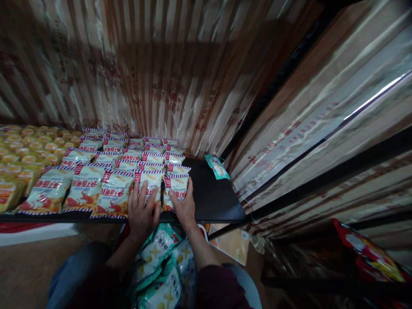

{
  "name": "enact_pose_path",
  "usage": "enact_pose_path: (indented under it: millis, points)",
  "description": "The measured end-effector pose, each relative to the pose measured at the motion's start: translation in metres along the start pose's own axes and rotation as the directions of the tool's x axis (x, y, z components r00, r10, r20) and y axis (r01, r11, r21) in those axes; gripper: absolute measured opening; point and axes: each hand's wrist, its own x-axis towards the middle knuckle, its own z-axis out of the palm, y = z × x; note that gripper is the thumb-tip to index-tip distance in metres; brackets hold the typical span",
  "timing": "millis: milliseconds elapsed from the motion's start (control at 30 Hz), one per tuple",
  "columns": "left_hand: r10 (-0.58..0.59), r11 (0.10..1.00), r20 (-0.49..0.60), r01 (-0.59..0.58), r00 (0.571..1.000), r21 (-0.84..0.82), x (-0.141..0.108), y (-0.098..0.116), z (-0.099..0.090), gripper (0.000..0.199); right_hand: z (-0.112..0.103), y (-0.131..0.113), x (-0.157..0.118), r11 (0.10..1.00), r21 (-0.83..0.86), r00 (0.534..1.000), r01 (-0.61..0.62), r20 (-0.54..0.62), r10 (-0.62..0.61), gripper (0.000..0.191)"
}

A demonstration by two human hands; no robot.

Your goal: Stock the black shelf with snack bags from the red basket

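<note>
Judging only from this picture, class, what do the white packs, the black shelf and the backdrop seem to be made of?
White packs: thin plastic film, slightly glossy, judging by their puffed, creased faces.
Black shelf: perhaps painted metal, smooth and dull; its flat, even top could also be coated board.
Backdrop: probably plastic sheeting, shiny, given its wrinkles and bright glints.

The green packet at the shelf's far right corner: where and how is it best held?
Probably pinch the green packet by its near-left edge, coming from the front left over the black shelf: that edge faces away from the curtain close behind it.
</note>
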Motion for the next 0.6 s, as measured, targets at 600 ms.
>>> enact_pose_path:
  millis: [600]
  points:
    - [-0.049,0.999,0.104,0.050,0.993,-0.010,0.0046,-0.0030,0.0065,0.054,0.0005,0.0064,0.0019,0.996,0.015,0.986,0.090,0.137,-0.091,0.083]
